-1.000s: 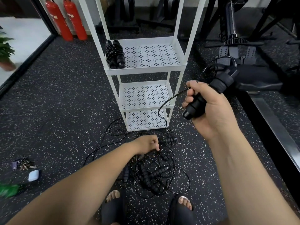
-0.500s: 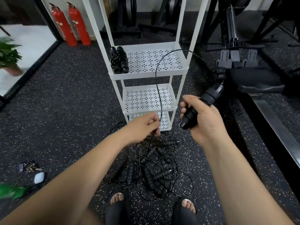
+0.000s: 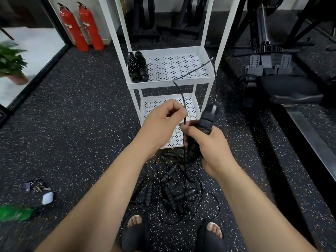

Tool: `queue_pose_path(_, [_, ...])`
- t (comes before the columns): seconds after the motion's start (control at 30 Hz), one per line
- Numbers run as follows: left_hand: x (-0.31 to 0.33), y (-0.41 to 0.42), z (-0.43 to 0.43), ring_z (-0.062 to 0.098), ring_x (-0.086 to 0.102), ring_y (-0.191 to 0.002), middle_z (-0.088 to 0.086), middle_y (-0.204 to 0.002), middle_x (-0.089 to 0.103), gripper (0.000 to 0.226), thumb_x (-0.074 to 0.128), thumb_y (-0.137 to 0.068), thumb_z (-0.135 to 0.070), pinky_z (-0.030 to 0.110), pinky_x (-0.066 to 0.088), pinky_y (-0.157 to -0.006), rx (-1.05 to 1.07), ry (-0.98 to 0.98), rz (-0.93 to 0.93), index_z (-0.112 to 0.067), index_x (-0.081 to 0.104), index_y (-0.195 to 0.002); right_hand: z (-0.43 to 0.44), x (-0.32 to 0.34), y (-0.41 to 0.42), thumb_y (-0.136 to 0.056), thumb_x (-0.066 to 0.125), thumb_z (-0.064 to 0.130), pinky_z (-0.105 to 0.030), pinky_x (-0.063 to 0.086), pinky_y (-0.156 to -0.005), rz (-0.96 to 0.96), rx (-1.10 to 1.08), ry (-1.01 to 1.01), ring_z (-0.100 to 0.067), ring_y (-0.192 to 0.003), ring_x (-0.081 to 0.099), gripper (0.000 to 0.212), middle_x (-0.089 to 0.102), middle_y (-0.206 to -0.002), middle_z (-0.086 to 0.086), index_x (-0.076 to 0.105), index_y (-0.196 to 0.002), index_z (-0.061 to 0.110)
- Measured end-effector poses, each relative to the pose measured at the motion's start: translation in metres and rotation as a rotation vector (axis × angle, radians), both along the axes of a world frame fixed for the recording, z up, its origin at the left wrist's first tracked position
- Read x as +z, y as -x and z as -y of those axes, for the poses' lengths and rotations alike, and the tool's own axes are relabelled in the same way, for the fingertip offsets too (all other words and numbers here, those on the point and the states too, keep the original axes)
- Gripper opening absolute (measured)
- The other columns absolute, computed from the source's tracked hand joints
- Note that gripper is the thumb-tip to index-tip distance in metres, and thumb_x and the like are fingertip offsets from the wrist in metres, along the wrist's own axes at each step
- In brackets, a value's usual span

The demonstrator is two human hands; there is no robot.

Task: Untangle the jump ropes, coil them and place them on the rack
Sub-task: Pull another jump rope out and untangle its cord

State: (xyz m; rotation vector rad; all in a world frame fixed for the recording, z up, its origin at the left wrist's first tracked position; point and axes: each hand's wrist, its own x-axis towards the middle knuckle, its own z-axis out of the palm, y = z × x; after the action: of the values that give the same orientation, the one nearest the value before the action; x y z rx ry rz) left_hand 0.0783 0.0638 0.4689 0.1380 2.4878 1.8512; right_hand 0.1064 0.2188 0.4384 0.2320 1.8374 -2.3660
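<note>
My right hand (image 3: pixel 209 144) grips the black handles (image 3: pixel 205 122) of a jump rope, held upright in front of the white rack (image 3: pixel 171 83). Its thin black cord (image 3: pixel 190 70) loops up over the rack's upper shelf and comes down into my left hand (image 3: pixel 163 122), which pinches it just left of the handles. A coiled rope (image 3: pixel 137 67) lies on the left of the upper shelf. On the floor below my hands sits a tangled pile of black ropes and foam handles (image 3: pixel 174 191).
Two red fire extinguishers (image 3: pixel 81 26) stand at the back left. Keys (image 3: pixel 37 186) and a small white case (image 3: pixel 47 197) lie on the floor at left. A rowing machine (image 3: pixel 283 84) and gym frames fill the right. My sandalled feet (image 3: pixel 172 235) stand beside the pile.
My left hand rose from the floor pile, pinching the cord, and came up beside my right hand. My right hand moved left and down, turning the handles upright.
</note>
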Motion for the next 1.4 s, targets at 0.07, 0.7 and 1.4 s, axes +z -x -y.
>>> queue_pose_path(0.07, [0.002, 0.002, -0.001, 0.001, 0.055, -0.081, -0.014, -0.088, 0.065, 0.011, 0.068, -0.103, -0.024, 0.013, 0.043, -0.075, -0.023, 0.011, -0.019, -0.018, 0.072, -0.095, 0.003, -0.001, -0.001, -0.094, 0.082, 0.012, -0.036, 0.043, -0.065, -0.039, -0.037, -0.103, -0.020, -0.067, 0.053, 0.012, 0.061, -0.069, -0.008, 0.074, -0.084, 0.012])
queue_pose_path(0.7, [-0.204, -0.026, -0.006, 0.010, 0.060, -0.127, -0.014, -0.140, 0.062, 0.065, 0.078, -0.093, -0.010, 0.023, 0.048, -0.096, -0.607, 0.537, 0.632, -0.036, 0.054, -0.147, -0.030, 0.029, 0.013, -0.093, 0.077, 0.004, -0.031, 0.043, -0.060, -0.112, -0.124, 0.012, -0.020, -0.056, 0.049, 0.025, 0.058, -0.065, -0.007, 0.063, -0.075, 0.012])
queue_pose_path(1.4, [-0.220, -0.051, -0.033, 0.004, 0.069, -0.101, -0.013, -0.116, 0.077, 0.018, 0.067, -0.104, -0.042, 0.028, 0.053, -0.104, -0.548, 0.638, 0.437, -0.033, 0.081, -0.108, -0.043, 0.035, 0.016, -0.094, 0.078, 0.009, -0.031, 0.045, -0.058, -0.101, -0.210, 0.096, -0.019, -0.059, 0.051, 0.017, 0.059, -0.070, -0.007, 0.063, -0.101, 0.002])
